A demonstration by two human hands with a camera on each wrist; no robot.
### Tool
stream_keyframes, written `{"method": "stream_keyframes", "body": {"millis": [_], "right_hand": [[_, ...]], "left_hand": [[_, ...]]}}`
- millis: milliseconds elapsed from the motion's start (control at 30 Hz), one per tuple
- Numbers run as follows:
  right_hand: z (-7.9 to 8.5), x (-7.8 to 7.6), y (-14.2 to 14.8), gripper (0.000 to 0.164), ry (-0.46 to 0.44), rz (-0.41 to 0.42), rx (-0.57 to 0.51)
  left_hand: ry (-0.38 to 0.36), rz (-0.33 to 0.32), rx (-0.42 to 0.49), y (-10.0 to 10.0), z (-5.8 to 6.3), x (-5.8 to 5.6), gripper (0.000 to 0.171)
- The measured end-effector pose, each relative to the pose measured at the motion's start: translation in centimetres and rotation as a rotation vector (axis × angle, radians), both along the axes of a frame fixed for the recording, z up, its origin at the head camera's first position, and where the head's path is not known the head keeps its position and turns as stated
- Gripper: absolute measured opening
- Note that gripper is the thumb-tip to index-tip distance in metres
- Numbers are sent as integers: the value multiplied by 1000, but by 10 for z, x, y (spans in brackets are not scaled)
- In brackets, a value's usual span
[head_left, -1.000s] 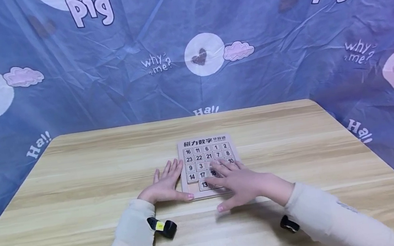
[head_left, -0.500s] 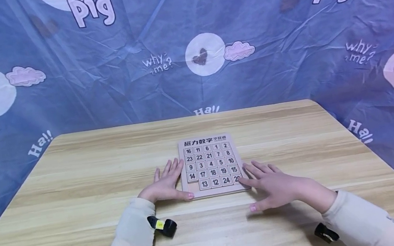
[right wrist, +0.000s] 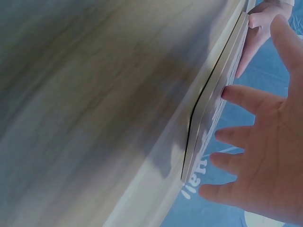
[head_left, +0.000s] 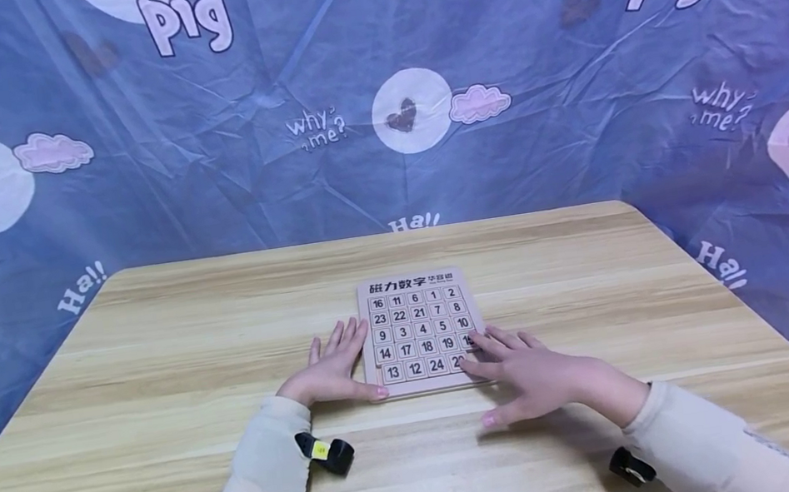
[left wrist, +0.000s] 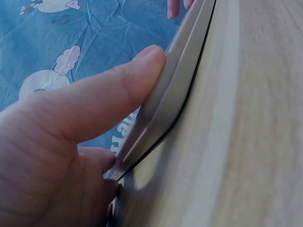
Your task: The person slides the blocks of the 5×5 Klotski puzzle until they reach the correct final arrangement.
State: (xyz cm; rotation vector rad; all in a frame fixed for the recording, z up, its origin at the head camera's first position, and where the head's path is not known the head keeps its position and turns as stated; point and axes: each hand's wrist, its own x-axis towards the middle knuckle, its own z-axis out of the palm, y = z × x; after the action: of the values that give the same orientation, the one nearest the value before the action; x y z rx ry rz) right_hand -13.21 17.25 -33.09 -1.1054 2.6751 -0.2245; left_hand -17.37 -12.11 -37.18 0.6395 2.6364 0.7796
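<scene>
A sliding number puzzle (head_left: 407,284) lies flat on the table, its numbered tiles in rows within a pale frame. My left hand (head_left: 329,375) is at its lower left: the thumb rests on the near corner and the spread fingers touch the left edge. My right hand (head_left: 543,376) reaches over the lower right, its index fingertip pressing the tile 20 (head_left: 456,363). The other right fingers are spread, overlapping tile 15 (head_left: 466,342). The bottom row sits out of line with the columns above, with a narrow gap left of tile 13 (head_left: 393,373).
The light wood table (head_left: 210,331) reaches back to a blue printed cloth (head_left: 306,48), which also hangs at both sides. Black wrist cameras (head_left: 335,458) are strapped over the pale sleeves.
My right hand moved right off the middle of the puzzle to tile 20, then slid left. The bottom row shifted left with it, narrowing the left gap. My left hand stayed put.
</scene>
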Motion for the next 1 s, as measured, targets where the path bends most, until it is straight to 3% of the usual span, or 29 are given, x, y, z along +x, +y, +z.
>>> {"method": "stream_keyframes", "body": {"millis": [300, 767, 1000], "right_hand": [[-2, -10, -5, 81, -2, 6, 9], [-8, -39, -5, 91, 48, -127, 41], [-9, -43, -6, 90, 22, -154, 55]], "left_hand": [[-6, 4, -5, -1, -2, -2, 111], [-11, 13, -13, 0, -1, -2, 112], [-15, 13, -17, -1, -1, -2, 112]]}}
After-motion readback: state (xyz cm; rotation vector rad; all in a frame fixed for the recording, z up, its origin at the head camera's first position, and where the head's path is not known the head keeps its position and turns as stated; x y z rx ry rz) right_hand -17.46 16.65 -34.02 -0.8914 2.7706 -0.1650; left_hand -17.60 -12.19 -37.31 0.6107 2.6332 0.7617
